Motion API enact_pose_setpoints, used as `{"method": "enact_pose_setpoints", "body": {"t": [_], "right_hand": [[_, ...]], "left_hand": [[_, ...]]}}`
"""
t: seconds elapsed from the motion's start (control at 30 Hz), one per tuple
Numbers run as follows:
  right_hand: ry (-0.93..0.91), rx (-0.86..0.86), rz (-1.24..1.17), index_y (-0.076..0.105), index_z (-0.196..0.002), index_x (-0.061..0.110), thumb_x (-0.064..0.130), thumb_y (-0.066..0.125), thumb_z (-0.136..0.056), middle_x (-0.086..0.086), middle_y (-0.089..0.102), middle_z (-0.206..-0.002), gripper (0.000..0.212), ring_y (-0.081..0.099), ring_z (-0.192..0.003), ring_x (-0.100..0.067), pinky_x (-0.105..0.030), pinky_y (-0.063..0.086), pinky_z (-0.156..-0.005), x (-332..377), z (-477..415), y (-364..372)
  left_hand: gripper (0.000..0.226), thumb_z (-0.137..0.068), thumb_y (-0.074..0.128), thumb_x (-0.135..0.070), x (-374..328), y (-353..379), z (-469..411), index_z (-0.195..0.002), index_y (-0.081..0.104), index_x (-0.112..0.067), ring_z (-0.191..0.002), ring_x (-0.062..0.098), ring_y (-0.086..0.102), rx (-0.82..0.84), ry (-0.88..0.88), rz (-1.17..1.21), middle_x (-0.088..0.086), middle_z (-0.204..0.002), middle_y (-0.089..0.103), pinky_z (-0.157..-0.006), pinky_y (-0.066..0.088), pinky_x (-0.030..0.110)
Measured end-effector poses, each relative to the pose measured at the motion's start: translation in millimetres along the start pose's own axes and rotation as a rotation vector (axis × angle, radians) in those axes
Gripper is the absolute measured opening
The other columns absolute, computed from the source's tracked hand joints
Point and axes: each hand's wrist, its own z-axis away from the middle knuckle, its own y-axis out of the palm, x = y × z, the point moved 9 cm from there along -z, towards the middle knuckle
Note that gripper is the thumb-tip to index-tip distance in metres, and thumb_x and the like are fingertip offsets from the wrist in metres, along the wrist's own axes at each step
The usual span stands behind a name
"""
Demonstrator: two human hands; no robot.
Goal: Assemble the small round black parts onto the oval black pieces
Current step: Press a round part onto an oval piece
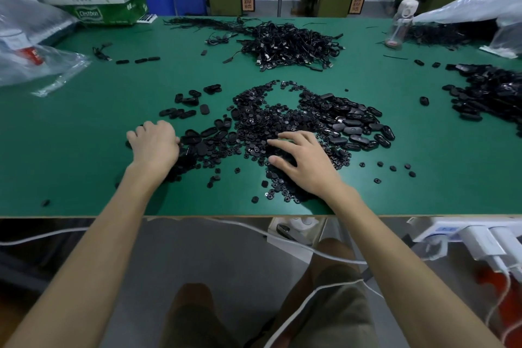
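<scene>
Right fingers: spread (pixel 285 138) and laid flat, palm down, on the small round parts; nothing pinched between them
Right hand (pixel 305 162): rests on the near side of the middle heap, wrist toward the desk edge
Left fingers: curled under (pixel 141 128), knuckles up; whether they pinch anything, I cannot tell
Left hand (pixel 155 144): at the left edge of the heap, touching the flat ovals beside it
Round parts (pixel 260 121): small black discs, many with a hole or raised hub in the middle; piled thick in the desk's centre, strays scattered toward the near edge and to the right
Oval pieces, matte (pixel 197 138): flat black ovals with a shallow rim, lying just right of the left hand; a few more in a loose group farther back on the left
Oval pieces, glossy (pixel 356 127): shiny black ovals heaped on the right side of the same pile, touching the discs
Cables (pixel 293 45): tangled black heap behind the middle pile, well apart from the hands
Far-right pile (pixel 491 93): more black shiny pieces at the right edge
Desk (pixel 84 150): green top
Plastic bags (pixel 36 45): clear, at the far left
Bottle (pixel 401 22): clear, far right at the back
</scene>
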Motion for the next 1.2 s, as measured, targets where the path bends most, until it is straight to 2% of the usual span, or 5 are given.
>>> {"method": "enact_pose_setpoints", "body": {"t": [0.1,0.33,0.67,1.0,1.2], "right_hand": [[0.007,-0.018,-0.038,0.066,-0.136,0.025,0.043,0.057,-0.103,0.001,0.058,-0.13,0.039,0.039,-0.126,-0.021,-0.037,0.038,-0.108,-0.1,0.3,0.3],[0.06,-0.077,-0.095,0.072,-0.11,0.014,0.027,0.068,-0.099,-0.001,0.057,-0.107,0.018,0.04,-0.11,-0.02,-0.031,0.039,-0.093,-3.5,-0.8,-5.7],[0.036,-0.193,-0.074,0.071,-0.098,0.006,0.01,0.067,-0.097,-0.006,0.065,-0.097,0.005,0.049,-0.097,-0.027,-0.04,0.043,-0.085,2.1,5.2,-22.9],[0.157,-0.319,-0.212,0.071,-0.117,0.012,0.011,0.064,-0.1,-0.002,0.07,-0.109,0.018,0.056,-0.106,-0.019,-0.031,0.046,-0.09,-12.6,9.3,-33.3],[0.188,-0.413,-0.359,0.074,-0.1,0.014,0.012,0.07,-0.096,0.005,0.07,-0.096,0.006,0.06,-0.096,-0.016,-0.025,0.046,-0.087,-20.3,14.9,-42.6]], "left_hand": [[0.017,-0.106,0.055,-0.014,-20.2,-5.9,4.8,-0.116,0.053,0.0,-0.096,0.028,0.067,-0.033,0.019,0.384,0.012,-0.11,0.068,-0.089,0.051,0.048],[0.019,-0.106,0.056,-0.011,-101.8,18.6,41.3,-0.117,0.07,-0.016,-0.067,0.006,0.066,0.421,0.113,1.172,0.007,-0.098,0.069,-0.054,0.048,0.017],[0.033,-0.09,0.078,-0.004,-159.8,35.3,60.3,-0.12,0.066,0.001,-0.067,0.017,0.07,0.439,0.117,1.378,0.018,-0.088,0.071,-0.061,0.06,0.026],[0.018,-0.106,0.053,-0.007,-157.6,45.8,53.8,-0.113,0.065,0.004,-0.073,0.024,0.077,0.327,0.029,1.497,0.017,-0.091,0.077,-0.059,0.06,0.027],[0.025,-0.111,0.043,-0.009,-165.2,50.1,60.9,-0.123,0.059,0.006,-0.079,0.023,0.076,0.337,0.182,1.498,0.02,-0.102,0.074,-0.063,0.06,0.027]]}}
